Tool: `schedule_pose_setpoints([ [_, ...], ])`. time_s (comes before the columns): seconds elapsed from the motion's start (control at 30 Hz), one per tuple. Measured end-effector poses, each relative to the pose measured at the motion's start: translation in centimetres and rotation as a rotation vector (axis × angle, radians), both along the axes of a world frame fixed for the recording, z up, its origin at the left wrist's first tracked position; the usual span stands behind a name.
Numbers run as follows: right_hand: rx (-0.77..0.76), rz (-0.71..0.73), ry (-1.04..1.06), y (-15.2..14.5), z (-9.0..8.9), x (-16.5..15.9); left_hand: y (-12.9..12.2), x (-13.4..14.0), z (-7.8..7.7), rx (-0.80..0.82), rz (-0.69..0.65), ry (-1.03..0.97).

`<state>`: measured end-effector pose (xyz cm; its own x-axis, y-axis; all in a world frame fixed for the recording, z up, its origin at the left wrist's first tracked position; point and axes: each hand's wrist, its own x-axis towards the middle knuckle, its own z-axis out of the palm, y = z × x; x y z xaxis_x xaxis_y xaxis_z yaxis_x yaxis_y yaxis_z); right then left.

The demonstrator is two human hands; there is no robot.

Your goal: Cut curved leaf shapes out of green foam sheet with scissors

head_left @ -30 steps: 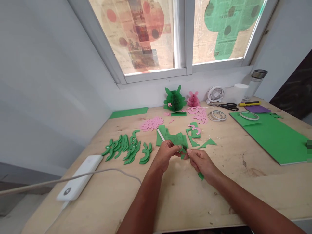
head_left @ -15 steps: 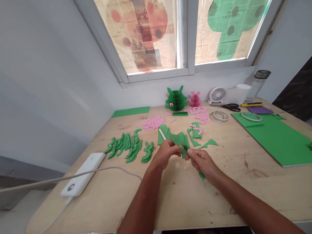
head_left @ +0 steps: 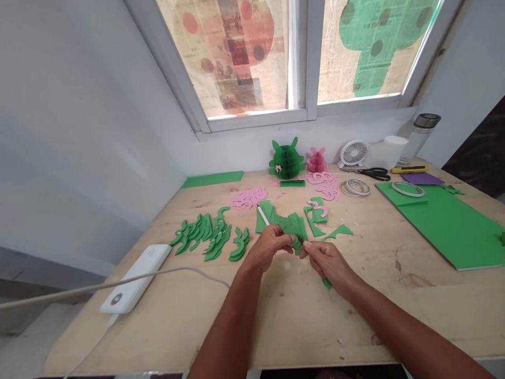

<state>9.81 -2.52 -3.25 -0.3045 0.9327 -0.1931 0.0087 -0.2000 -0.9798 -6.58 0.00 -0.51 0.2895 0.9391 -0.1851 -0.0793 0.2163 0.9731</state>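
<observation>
My left hand [head_left: 270, 246] pinches a small curved piece of green paper [head_left: 295, 242] between thumb and fingers, over the table. My right hand [head_left: 326, 263] is closed close beside it, its fingertips almost meeting the left ones. From it a thin dark tip points at the paper, and a green end [head_left: 327, 283] sticks out below the palm; this looks like a slim cutting tool, mostly hidden by the fingers. Just beyond the hands lie green paper pieces [head_left: 290, 223] with drawn lines. A white pen-like stick [head_left: 263, 216] rests on them, partly behind my left hand.
Wavy green cutouts [head_left: 216, 237] and pink cutouts [head_left: 249, 198] lie to the left. Green offcuts [head_left: 338, 231] are right of the hands. Black-handled scissors [head_left: 374, 172], tape rolls [head_left: 355, 187] and a green sheet [head_left: 453, 226] lie right. A cable crosses a white power bank [head_left: 136, 279].
Both hands keep nearly the same pose around the green paper. The view has shifted very slightly; nothing else has visibly moved.
</observation>
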Motion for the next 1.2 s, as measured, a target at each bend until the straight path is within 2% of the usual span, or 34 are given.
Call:
schedule_pose_setpoints([
  [0.27,-0.003,-0.042,-0.004,0.08,0.10,-0.08,-0.09,0.32,0.09,-0.014,0.098,-0.058],
  [0.43,0.002,-0.041,-0.011,0.14,0.09,-0.11,-0.09,0.51,0.07,-0.021,0.115,-0.081],
  [0.73,-0.002,-0.042,-0.021,0.03,0.23,-0.15,-0.21,0.48,0.05,-0.010,0.061,-0.040],
  [1.2,0.022,0.004,-0.047,0.34,-0.55,0.09,-0.13,0.11,0.41,-0.030,-0.004,0.010],
])
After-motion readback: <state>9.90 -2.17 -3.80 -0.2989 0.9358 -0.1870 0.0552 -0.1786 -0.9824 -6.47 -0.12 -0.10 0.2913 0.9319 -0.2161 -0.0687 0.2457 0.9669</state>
